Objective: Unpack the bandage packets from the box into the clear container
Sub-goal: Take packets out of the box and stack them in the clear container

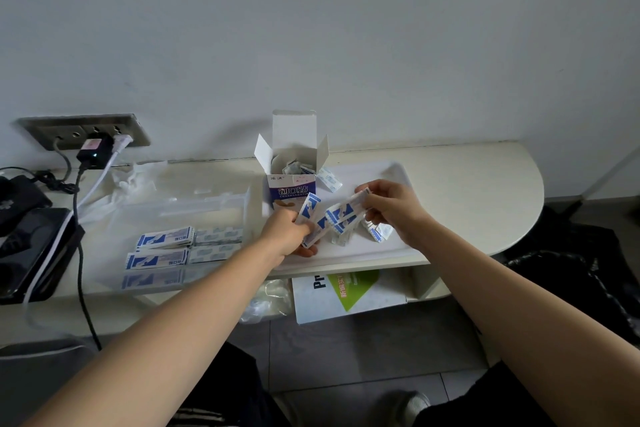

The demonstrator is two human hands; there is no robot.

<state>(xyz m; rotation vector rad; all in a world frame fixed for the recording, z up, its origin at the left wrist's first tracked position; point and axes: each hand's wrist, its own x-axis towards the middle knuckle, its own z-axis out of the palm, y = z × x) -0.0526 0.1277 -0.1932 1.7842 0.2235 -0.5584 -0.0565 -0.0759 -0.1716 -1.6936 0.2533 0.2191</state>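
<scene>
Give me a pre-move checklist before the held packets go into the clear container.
1. Left hand grips packets: ok.
2. Right hand grips a packet bunch: ok.
3. Clear container open on top, free room behind the stacked packets: ok.
4. Path from hands to container unobstructed: ok.
5. Box emptied: not ok, packets show inside.
6. Loose packets on the white tray collected: not ok.
7. Held bunches aligned for stacking: not ok, fanned out.
</scene>
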